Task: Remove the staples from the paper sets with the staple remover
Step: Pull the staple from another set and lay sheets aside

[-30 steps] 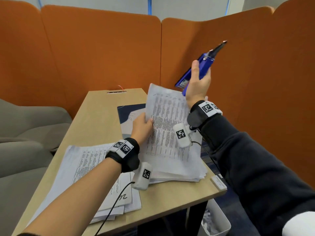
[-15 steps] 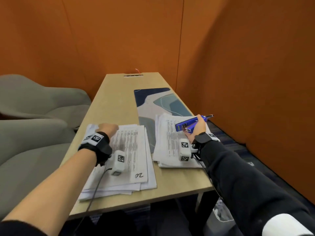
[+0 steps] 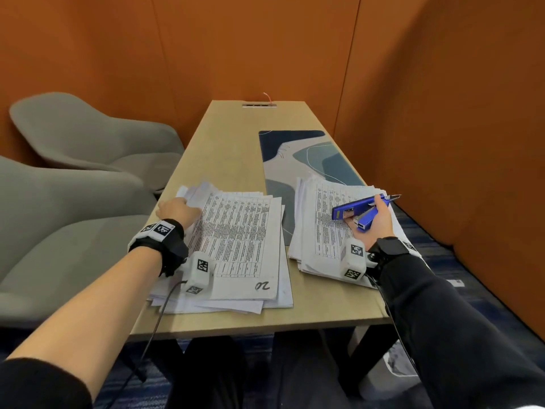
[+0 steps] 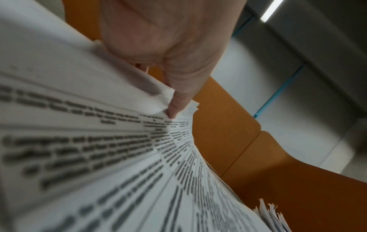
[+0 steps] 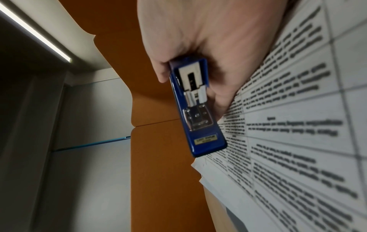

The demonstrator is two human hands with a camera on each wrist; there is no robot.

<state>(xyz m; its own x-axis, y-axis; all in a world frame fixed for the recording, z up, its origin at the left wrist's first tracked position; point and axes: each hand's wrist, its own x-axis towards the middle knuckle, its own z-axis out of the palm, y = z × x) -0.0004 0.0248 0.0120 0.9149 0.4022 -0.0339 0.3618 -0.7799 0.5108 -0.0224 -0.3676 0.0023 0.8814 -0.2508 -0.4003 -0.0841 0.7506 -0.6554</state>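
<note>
- Staple remover [image 3: 358, 212], blue with bright metal parts, sits in your right hand [image 3: 374, 221] above the right paper stack [image 3: 321, 228]; its thin dark tip points away from you, past the stack's far right edge.
- Your right hand's fingers curl round the blue body, thumb along its upper side; the right wrist view shows the staple remover [image 5: 195, 109] gripped from behind, its metal underside facing the camera.
- Your left hand [image 3: 177, 209] rests at the far left corner of the left paper stack [image 3: 241, 246], which lies just left of the right paper stack on the table [image 3: 233, 143].
- In the left wrist view your left hand [image 4: 168, 39] has its fingers [image 4: 178, 100] bent down onto the printed sheets, with several page corners lifted against them; whether the pages are pinched or only pressed you cannot tell from these views.
- The left paper stack's top sheet carries a handwritten mark at its near right corner.
- A patterned desk mat [image 3: 298, 149] lies beyond the right paper stack, its near end under those sheets.
- Two grey chairs [image 3: 88, 137] stand left of the table, and orange partition panels [image 3: 265, 54] close it in behind and to the right.
</note>
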